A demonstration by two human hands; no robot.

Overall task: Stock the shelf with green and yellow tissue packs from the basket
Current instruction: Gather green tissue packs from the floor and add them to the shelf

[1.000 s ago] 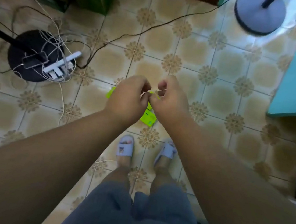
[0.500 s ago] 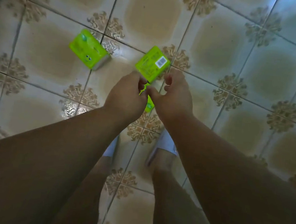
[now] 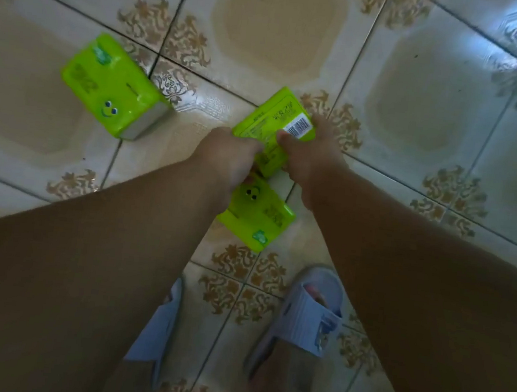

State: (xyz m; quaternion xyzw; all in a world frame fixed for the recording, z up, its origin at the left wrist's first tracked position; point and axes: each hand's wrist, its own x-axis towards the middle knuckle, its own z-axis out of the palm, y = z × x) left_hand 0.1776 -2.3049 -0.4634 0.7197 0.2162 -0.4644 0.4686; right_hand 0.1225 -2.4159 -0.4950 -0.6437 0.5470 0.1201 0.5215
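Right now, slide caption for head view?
Both hands grip one green tissue pack; two more lie on the tiled floor.

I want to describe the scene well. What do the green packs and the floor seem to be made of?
Green packs: apparently thin glossy plastic film, printed; it wrinkles and shines, with a paler end, probably tissue.
Floor: likely glazed ceramic tiles; patterned, with grout lines and bright window reflections.

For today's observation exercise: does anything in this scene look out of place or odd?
Yes. Three bright green plastic-wrapped tissue packs are down on the patterned tile floor, not on a shelf: one lies apart at left, one near the slippers, and a barcode-side-up one is gripped by both hands, left and right.
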